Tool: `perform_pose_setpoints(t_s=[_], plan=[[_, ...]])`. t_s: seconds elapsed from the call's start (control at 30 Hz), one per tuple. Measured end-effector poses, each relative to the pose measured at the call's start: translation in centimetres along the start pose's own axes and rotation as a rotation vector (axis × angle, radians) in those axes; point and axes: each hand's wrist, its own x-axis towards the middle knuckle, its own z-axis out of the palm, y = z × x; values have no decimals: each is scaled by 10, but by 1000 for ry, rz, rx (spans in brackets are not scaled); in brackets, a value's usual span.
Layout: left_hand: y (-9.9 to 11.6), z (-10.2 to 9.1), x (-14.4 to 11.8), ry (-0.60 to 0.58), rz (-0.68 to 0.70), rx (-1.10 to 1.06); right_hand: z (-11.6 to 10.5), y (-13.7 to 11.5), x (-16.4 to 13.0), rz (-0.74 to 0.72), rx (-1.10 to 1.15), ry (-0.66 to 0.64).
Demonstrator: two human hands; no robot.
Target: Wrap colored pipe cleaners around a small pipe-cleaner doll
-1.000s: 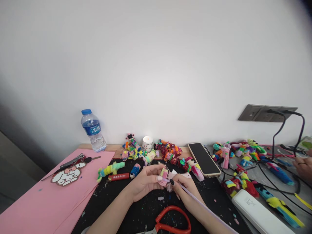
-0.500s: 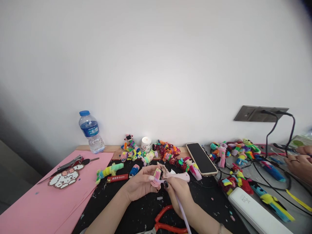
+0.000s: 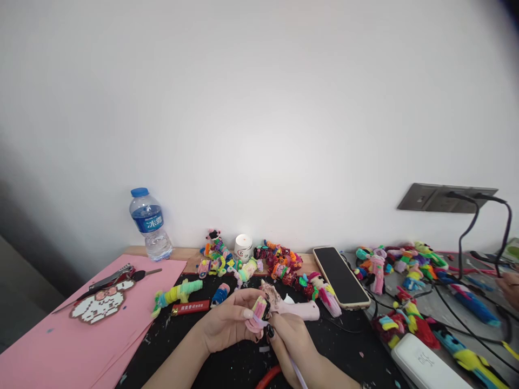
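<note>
Your left hand (image 3: 227,327) is curled around a small pink pipe-cleaner figure (image 3: 258,314), thumb and fingers closed on it, striped top poking up past the thumb. Your right hand (image 3: 292,341) sits just right of it, touching, fingertips pinched on a lavender pipe cleaner (image 3: 297,375) whose upper end meets the figure; the rest runs down toward the bottom edge. The figure sits between both hands, above the black mat (image 3: 194,346).

Just behind the hands: a pink glue gun (image 3: 298,309) lying on the mat, nozzle end near the figure. Red scissors handle (image 3: 268,377) shows below your right wrist, mostly hidden.

Left on the mat: a green-yellow pipe-cleaner roll (image 3: 177,292), a red tag (image 3: 190,308), a small blue roll (image 3: 221,295). Further left: pink paper sheets (image 3: 60,351) with a bead-art piece (image 3: 98,304) and a dark tool on top. Water bottle (image 3: 150,223) stands at the wall.

Back row: heaps of finished multicoloured figures (image 3: 279,259), a small white jar (image 3: 244,247). Right: a phone (image 3: 340,276) face up, more figures (image 3: 399,259), black cables (image 3: 466,237) plugged into the wall socket (image 3: 441,196), a white power bank (image 3: 425,364). Another person's hand (image 3: 511,286) is at the right edge.
</note>
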Motion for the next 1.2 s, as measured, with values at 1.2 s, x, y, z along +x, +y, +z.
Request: perform_pose_setpoints(t_s=[1.2], plan=[[6, 13, 3, 127, -13, 18, -2, -8, 8, 273, 341, -30]])
